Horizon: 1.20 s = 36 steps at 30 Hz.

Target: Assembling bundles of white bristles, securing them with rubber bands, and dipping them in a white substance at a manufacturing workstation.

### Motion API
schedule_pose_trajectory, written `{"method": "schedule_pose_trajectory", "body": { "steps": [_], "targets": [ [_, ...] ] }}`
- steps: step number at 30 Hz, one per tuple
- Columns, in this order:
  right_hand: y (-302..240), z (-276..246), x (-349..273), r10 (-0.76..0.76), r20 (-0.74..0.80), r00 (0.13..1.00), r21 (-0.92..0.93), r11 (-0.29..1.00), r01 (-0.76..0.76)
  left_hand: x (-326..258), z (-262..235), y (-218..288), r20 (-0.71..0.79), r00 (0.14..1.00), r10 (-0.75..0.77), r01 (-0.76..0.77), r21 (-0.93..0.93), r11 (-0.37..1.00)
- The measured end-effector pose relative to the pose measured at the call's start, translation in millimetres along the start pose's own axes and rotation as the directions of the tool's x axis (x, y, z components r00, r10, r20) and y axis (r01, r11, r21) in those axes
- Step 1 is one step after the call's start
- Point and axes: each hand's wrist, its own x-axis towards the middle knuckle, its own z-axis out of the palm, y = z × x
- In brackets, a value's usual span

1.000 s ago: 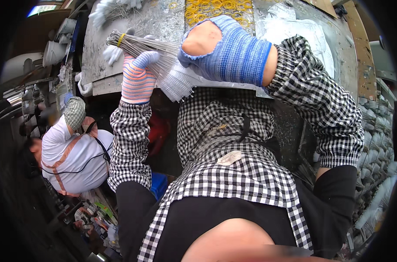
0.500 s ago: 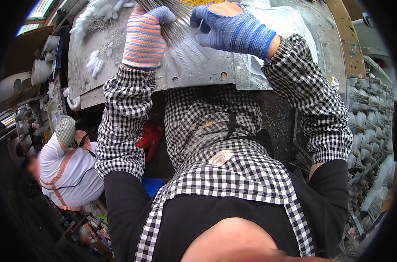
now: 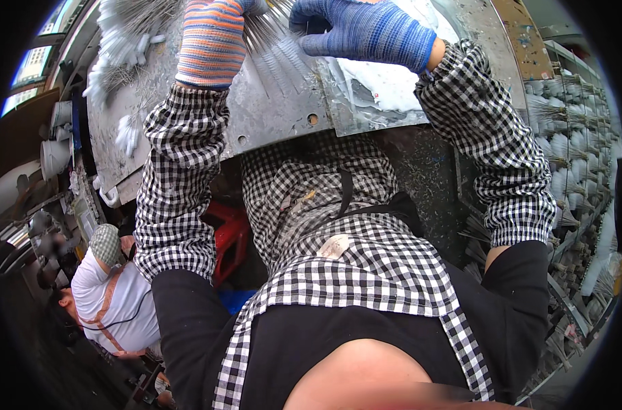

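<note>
My left hand (image 3: 212, 37), in a striped orange and purple knit glove, reaches up over a grey metal table (image 3: 277, 102). It rests against a bundle of thin metal wires (image 3: 273, 41) that fans out on the table top. My right hand (image 3: 362, 31), in a blue knit glove, is curled on the same wires just to the right. The fingertips of both hands are cut off by the top edge. Checked sleeves cover both forearms, and a checked apron hangs below.
White-tipped wire bundles (image 3: 130, 41) lie at the table's far left. Racks of similar bundles (image 3: 571, 150) stand at the right. Another person in a white shirt (image 3: 109, 301) sits low at the left, near a red stool (image 3: 229, 236).
Both hands have moved up and away across the table with the wires. The view has tipped down, so the hands now sit at the top edge.
</note>
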Motion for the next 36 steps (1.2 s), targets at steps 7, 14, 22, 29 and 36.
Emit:
{"method": "schedule_pose_trajectory", "body": {
  "steps": [7, 14, 22, 29, 36],
  "targets": [
    [13.5, 15.2, 5.7, -0.019, -0.114, 0.993, -0.031, 0.999, 0.015, 1.4, 2.5, 4.3, 0.037, 0.999, -0.036, 0.038, -0.055, 0.998],
    [24.3, 11.6, 4.0, 0.003, -0.062, 0.998, 0.042, 0.999, -0.001, 7.2, 24.0, 2.0, 0.011, 0.999, -0.047, 0.049, -0.227, 0.973],
    [77.1, 16.1, -3.3, -0.205, -0.340, 0.918, -0.132, 0.977, 0.169, 24.2, 61.8, -24.2, 0.454, 0.731, 0.510, -0.668, 0.324, 0.669],
    [117.8, 58.8, -23.5, 0.176, -0.200, 0.964, 0.223, 0.966, -0.130, 35.5, 73.5, -46.9, 0.850, 0.455, 0.266, -0.884, 0.468, 0.016],
    [185.4, 107.6, -27.9, -0.011, -0.285, 0.959, -0.151, 0.988, -0.034, 37.3, 77.4, -62.3, 0.857, 0.456, 0.240, -0.887, 0.460, 0.042]
  ]
}}
